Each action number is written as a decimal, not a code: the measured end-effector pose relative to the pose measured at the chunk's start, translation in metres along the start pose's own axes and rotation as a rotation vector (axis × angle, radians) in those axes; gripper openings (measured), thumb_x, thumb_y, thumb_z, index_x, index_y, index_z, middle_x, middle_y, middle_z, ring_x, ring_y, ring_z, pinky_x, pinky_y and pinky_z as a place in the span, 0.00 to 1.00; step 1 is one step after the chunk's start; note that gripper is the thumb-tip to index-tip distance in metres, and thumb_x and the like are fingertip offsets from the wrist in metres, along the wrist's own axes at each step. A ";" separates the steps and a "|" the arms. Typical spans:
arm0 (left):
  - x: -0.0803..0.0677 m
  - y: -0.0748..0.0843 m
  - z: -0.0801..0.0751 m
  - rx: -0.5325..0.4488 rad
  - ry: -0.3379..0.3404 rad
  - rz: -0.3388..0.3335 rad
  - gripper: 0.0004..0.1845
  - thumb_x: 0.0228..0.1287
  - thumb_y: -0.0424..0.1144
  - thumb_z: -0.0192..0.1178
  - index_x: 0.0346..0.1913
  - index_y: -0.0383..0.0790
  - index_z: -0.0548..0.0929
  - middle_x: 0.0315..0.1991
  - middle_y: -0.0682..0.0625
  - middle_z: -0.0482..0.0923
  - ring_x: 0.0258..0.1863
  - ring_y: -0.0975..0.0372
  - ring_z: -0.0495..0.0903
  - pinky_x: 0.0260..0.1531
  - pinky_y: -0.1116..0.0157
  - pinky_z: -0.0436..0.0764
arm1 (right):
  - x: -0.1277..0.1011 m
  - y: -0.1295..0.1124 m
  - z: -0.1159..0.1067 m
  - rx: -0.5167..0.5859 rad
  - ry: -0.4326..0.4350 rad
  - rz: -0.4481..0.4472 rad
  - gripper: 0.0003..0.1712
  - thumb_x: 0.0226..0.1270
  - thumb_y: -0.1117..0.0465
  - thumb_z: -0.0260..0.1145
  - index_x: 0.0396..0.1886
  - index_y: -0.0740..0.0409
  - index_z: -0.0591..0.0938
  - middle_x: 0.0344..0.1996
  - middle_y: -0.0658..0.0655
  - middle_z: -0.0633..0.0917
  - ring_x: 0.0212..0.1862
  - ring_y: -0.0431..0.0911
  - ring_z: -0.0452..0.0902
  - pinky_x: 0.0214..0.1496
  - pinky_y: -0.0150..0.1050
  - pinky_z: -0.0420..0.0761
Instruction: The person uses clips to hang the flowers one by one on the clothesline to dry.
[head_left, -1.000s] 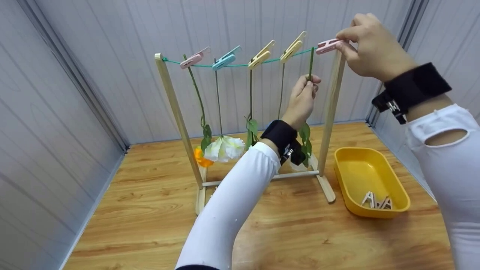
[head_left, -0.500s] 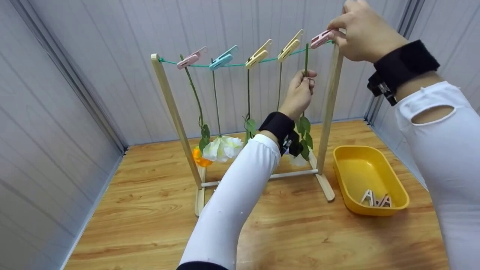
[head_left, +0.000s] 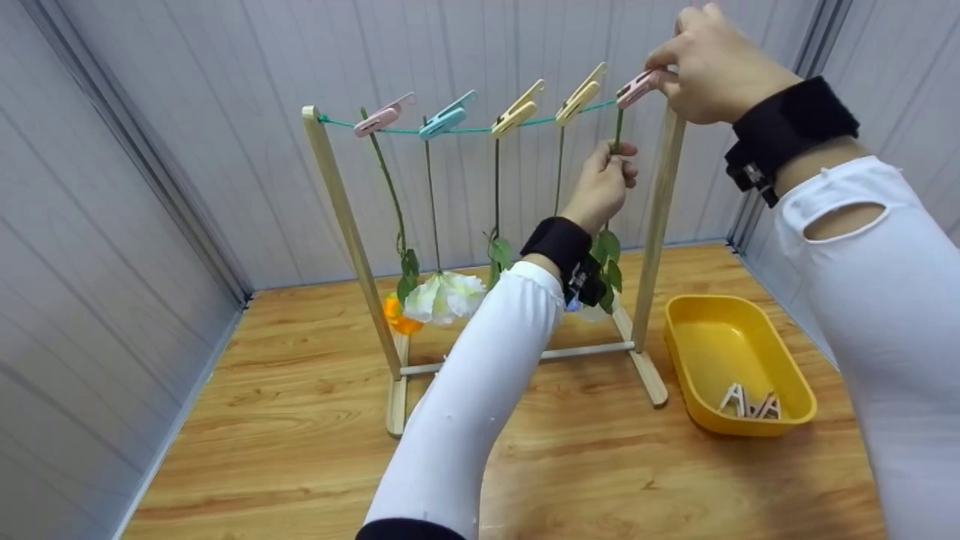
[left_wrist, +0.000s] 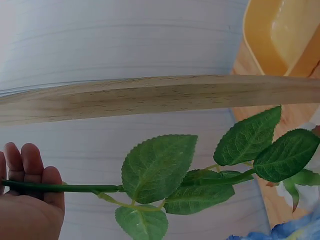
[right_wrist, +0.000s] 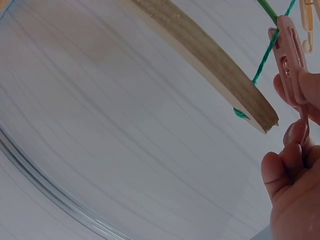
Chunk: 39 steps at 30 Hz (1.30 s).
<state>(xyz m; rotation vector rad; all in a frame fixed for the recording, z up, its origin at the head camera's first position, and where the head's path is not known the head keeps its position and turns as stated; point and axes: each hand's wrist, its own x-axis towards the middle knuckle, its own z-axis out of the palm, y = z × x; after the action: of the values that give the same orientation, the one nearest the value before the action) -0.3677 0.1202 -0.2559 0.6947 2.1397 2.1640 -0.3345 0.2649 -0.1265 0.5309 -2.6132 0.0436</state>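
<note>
My right hand (head_left: 716,67) pinches a pink clothespin (head_left: 636,90) at the right end of the green string. In the right wrist view the clothespin (right_wrist: 289,57) overlaps both the string (right_wrist: 265,60) and the tip of a green stem (right_wrist: 267,10). Just below it, my left hand (head_left: 604,184) holds that artificial flower's stem (head_left: 619,131) upright. Leaves (left_wrist: 160,165) show along the stem in the left wrist view; its bloom is mostly hidden behind my left wrist. Further left, pink, blue and two yellow clothespins (head_left: 517,118) hold other flowers head down, among them a white bloom (head_left: 445,296) and an orange one (head_left: 401,315).
A wooden rack with two posts (head_left: 660,217) carries the string and stands on the wood-look table (head_left: 600,457). To its right is a yellow tub (head_left: 720,352) with a few clothespins (head_left: 750,403) inside. Panelled walls enclose the back and sides.
My right hand has moved left with the pink clothespin, from beside the right post to over the stem's top. My left hand stays on the stem, nearly in place.
</note>
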 end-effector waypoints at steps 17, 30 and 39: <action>0.000 0.000 -0.003 0.026 -0.005 -0.013 0.18 0.92 0.33 0.33 0.61 0.32 0.75 0.37 0.51 0.71 0.39 0.61 0.74 0.39 0.72 0.71 | 0.003 -0.001 0.004 -0.024 -0.045 -0.020 0.23 0.83 0.62 0.50 0.59 0.74 0.84 0.52 0.76 0.72 0.52 0.69 0.61 0.57 0.64 0.64; -0.006 -0.001 -0.018 0.122 0.045 0.044 0.20 0.91 0.34 0.42 0.74 0.31 0.73 0.62 0.38 0.83 0.64 0.53 0.81 0.60 0.67 0.77 | 0.003 -0.001 0.011 -0.002 0.031 0.005 0.25 0.82 0.59 0.51 0.64 0.69 0.84 0.60 0.77 0.76 0.61 0.72 0.66 0.67 0.70 0.65; -0.019 0.008 -0.032 0.236 -0.007 0.060 0.27 0.87 0.36 0.53 0.82 0.37 0.65 0.77 0.39 0.72 0.79 0.51 0.71 0.74 0.64 0.74 | -0.004 0.000 0.017 0.048 0.166 -0.005 0.25 0.80 0.58 0.63 0.69 0.68 0.81 0.65 0.76 0.77 0.69 0.73 0.69 0.74 0.72 0.66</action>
<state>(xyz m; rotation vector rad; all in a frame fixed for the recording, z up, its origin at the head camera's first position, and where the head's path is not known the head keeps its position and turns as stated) -0.3586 0.0834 -0.2525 0.7866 2.4263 1.9504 -0.3390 0.2641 -0.1435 0.5278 -2.4541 0.1428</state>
